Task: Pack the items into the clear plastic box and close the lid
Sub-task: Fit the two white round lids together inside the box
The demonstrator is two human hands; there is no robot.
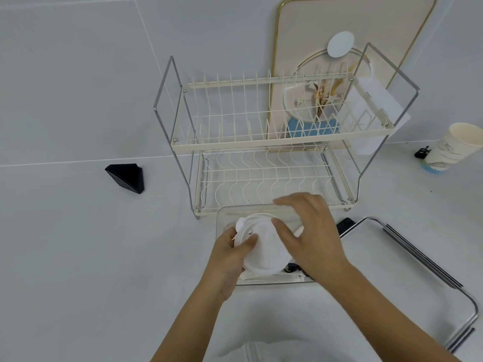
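A clear plastic box point(222, 218) stands on the white counter just in front of the dish rack. Over it I hold a round white plastic lid point(264, 246), tilted. My left hand point(230, 254) grips the lid's left edge. My right hand point(311, 236) rests on its right side, thumb on top and fingers spread over the box's far rim. Inside the box, under the lid, lie white wrapped items point(274, 278) and something small and black point(291, 269), mostly hidden.
A two-tier cream wire dish rack point(261, 142) stands behind the box. A black triangular object point(128, 177) lies to the left. At right are a paper cup point(452, 148), a small black clip point(422, 152) and a chrome frame point(423, 265). A decorated board point(347, 24) leans on the wall.
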